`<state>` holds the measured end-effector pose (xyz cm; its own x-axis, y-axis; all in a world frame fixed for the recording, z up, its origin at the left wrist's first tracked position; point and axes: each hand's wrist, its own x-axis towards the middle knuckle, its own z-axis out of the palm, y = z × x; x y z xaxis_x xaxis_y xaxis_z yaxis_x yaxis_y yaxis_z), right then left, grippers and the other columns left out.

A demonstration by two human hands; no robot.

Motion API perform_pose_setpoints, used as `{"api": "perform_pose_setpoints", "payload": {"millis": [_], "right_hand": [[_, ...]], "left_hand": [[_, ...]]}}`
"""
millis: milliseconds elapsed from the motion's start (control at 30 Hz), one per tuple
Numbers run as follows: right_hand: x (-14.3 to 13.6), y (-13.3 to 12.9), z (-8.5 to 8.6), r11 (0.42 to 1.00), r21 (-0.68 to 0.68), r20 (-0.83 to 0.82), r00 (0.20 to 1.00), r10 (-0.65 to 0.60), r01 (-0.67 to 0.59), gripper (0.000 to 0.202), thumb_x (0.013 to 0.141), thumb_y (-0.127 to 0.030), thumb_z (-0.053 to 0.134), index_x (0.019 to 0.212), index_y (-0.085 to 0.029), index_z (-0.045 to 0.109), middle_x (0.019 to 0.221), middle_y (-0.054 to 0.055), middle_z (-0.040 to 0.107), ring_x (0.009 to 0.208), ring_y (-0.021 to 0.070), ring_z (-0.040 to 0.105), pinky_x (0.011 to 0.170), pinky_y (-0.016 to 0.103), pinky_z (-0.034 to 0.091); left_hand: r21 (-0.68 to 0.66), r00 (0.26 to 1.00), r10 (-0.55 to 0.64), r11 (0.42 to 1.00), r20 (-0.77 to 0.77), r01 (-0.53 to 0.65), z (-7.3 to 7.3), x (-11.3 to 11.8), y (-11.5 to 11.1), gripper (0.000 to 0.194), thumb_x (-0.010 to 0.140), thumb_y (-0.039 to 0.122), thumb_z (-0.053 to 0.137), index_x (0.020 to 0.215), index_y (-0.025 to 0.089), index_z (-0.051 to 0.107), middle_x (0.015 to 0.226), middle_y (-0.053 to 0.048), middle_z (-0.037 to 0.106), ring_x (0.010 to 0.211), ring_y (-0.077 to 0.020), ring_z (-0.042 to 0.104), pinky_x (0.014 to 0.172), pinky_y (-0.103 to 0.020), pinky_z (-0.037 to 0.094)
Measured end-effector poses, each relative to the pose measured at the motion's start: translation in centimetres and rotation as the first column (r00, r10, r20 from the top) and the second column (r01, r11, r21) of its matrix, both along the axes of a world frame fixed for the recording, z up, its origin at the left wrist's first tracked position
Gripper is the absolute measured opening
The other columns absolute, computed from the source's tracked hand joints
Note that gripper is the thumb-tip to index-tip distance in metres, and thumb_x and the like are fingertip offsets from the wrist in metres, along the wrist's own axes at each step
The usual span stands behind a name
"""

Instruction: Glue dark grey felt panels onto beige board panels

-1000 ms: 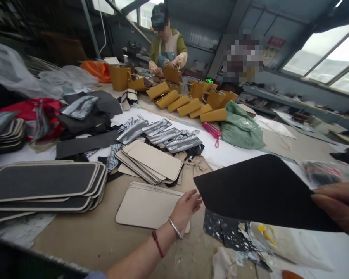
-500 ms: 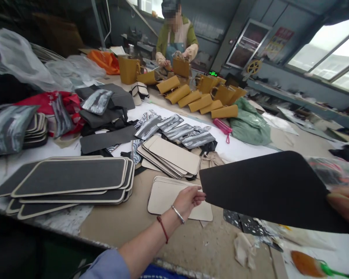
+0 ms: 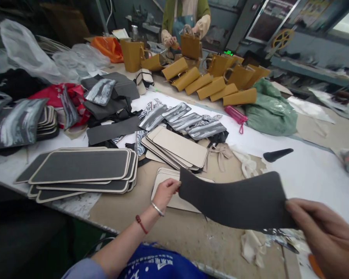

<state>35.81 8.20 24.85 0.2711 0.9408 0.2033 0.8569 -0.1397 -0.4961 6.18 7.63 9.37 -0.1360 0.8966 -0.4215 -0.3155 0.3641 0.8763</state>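
A dark grey flexible panel [image 3: 235, 199] is stretched between my two hands above the table, sagging in the middle. My left hand [image 3: 166, 192] pinches its left corner. At the other end, my right hand [image 3: 322, 228] grips the edge between thumb and fingers. Beneath the panel lies a small stack of cream panels [image 3: 165, 180], partly covered by it. Just behind sits another stack of cream panels [image 3: 180, 145]. To the left, dark panels with cream borders [image 3: 81, 166] are piled unevenly.
Striped grey pieces [image 3: 174, 120] lie mid-table. Mustard handbags [image 3: 200, 83] stand in front of a person [image 3: 186, 23] at the far side. A pink pouch [image 3: 235, 115] and green bag [image 3: 273, 110] lie right. Cloth scraps [image 3: 253, 246] sit near the front edge.
My right hand has brought the dark panel lower and leftward, and it now bends. My left hand, earlier by the panel's edge, now pinches its corner. The camera view has tilted down.
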Motion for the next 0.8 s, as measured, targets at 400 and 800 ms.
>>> {"api": "perform_pose_setpoints", "payload": {"millis": [400, 800], "right_hand": [[-3.9, -2.2, -18.9, 0.952, -0.249, -0.35, 0.933, 0.081, -0.176, 0.04, 0.076, -0.058, 0.039, 0.066, -0.021, 0.051, 0.064, 0.004, 0.059, 0.062, 0.0193, 0.053, 0.061, 0.03, 0.041], [-3.9, -0.3, -21.4, 0.92, -0.377, -0.058, 0.994, 0.09, -0.106, 0.024, 0.076, -0.043, 0.031, 0.065, -0.024, 0.039, 0.064, 0.006, 0.058, 0.065, 0.0226, 0.057, 0.06, 0.031, 0.038]], "left_hand": [[-0.159, 0.692, -0.136, 0.987, -0.709, 0.03, -3.6, -7.5, -3.6, 0.033, 0.062, 0.05, 0.047, 0.049, 0.02, 0.046, 0.047, 0.004, 0.042, 0.051, -0.0121, 0.038, 0.052, -0.024, 0.03], [-0.222, 0.654, -0.205, 0.973, -0.728, 0.057, -5.1, -6.4, -1.4, 0.027, 0.063, 0.044, 0.044, 0.05, 0.02, 0.045, 0.045, 0.004, 0.043, 0.049, -0.0124, 0.04, 0.051, -0.024, 0.028]]}}
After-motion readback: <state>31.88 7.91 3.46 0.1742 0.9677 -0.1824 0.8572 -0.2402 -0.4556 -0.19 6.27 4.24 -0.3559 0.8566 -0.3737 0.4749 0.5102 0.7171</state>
